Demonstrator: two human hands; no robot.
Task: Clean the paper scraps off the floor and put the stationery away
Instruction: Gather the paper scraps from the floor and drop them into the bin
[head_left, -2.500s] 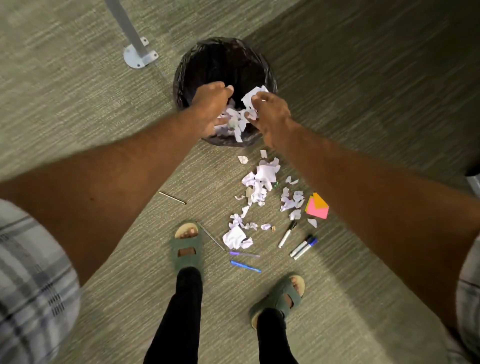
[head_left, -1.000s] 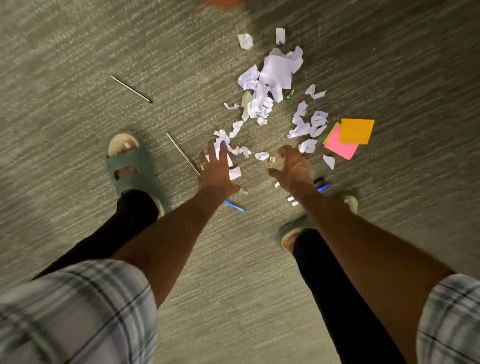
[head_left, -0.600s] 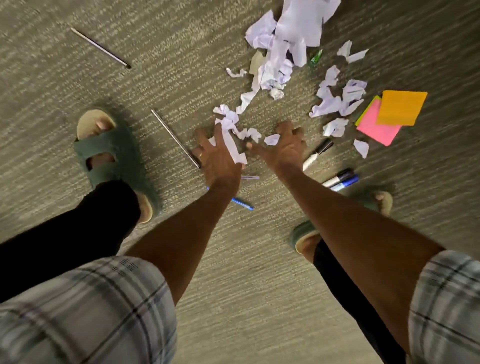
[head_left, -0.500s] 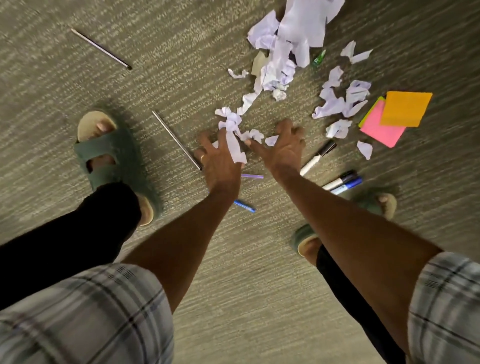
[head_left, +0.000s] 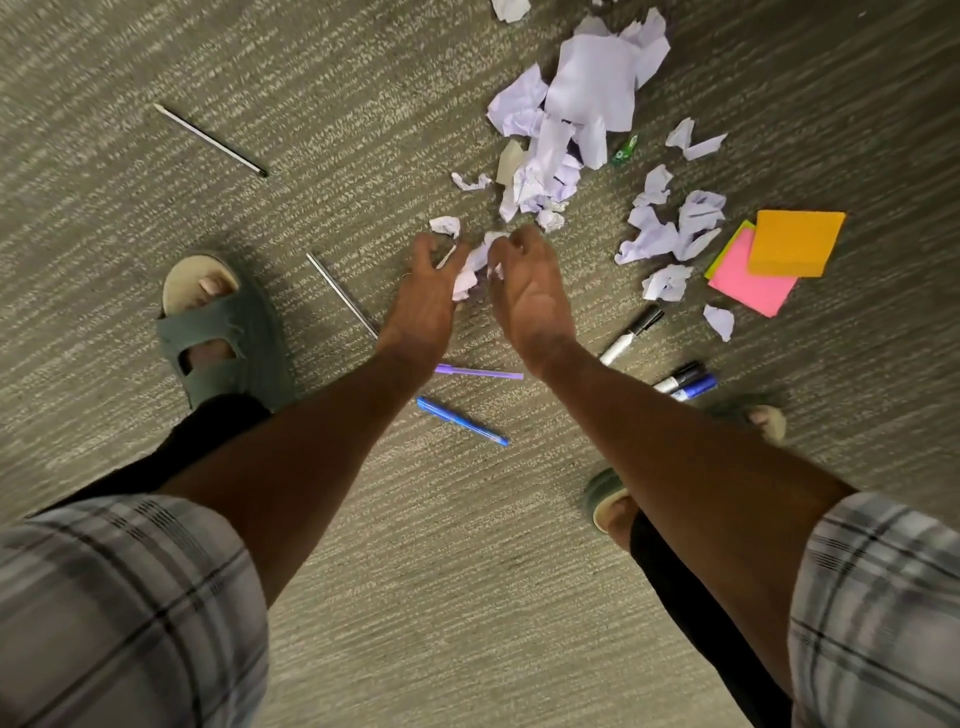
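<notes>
White paper scraps lie scattered on the grey carpet, with a big crumpled heap (head_left: 576, 114) at the top and a smaller cluster (head_left: 670, 228) to its right. My left hand (head_left: 426, 291) and my right hand (head_left: 524, 291) are side by side, fingers curled round a bunch of scraps (head_left: 470, 267) gathered between them. One small scrap (head_left: 445, 225) lies just beyond my left fingertips. A purple pen (head_left: 478, 371) and a blue pen (head_left: 462, 421) lie below my wrists. Markers (head_left: 631, 335) (head_left: 685, 382) lie to the right, near sticky note pads (head_left: 774, 257).
Two thin pencils (head_left: 210, 140) (head_left: 343, 296) lie on the carpet at left. My sandalled feet stand at left (head_left: 218, 332) and lower right (head_left: 605, 499). A small green item (head_left: 625, 150) lies beside the big heap. The bin is out of view.
My hands left the bin, came down to the floor with fingers spread, then drew together and curled round a bunch of scraps. The camera dropped closer to the floor.
</notes>
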